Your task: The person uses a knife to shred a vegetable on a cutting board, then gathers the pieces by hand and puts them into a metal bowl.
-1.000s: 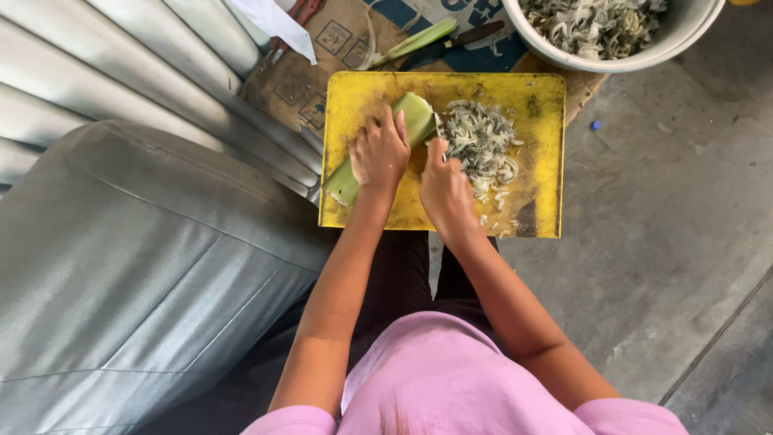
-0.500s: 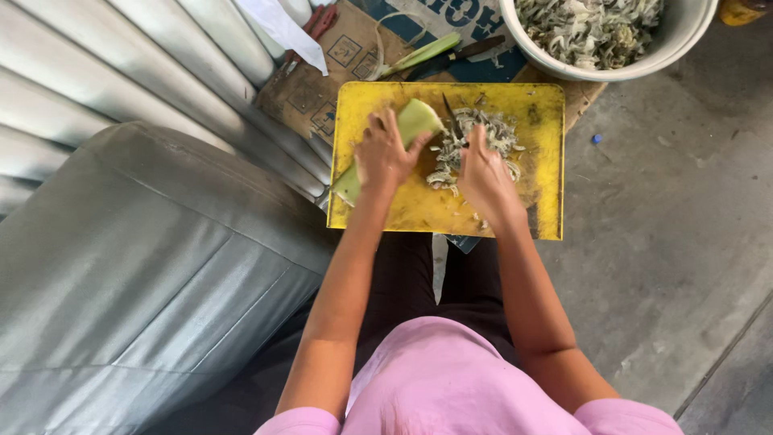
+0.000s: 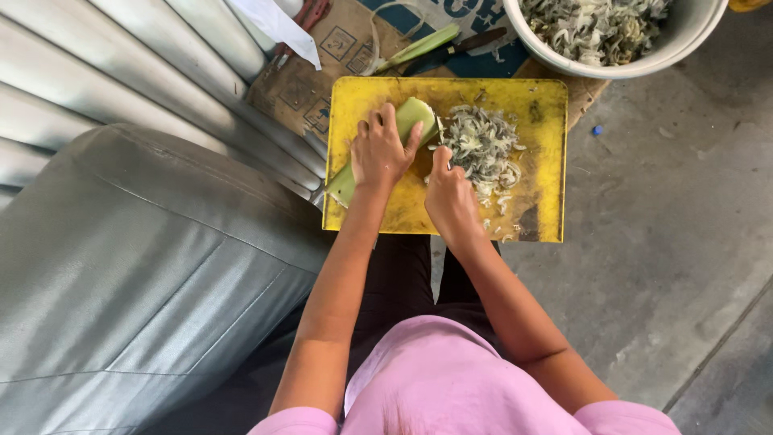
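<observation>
Left hand (image 3: 380, 153) presses a green stalk (image 3: 403, 129) flat on the yellow cutting board (image 3: 539, 121); right hand (image 3: 451, 197) grips a knife, blade barely visible, beside the shredded pile (image 3: 481, 149) at board centre.

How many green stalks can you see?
2. One green stalk lies on the yellow board under the left hand. A thinner stalk lies on the cardboard behind the board. More may be hidden.

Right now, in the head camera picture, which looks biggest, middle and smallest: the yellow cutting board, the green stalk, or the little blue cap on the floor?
1. yellow cutting board
2. green stalk, partly under the left hand
3. blue cap
</observation>
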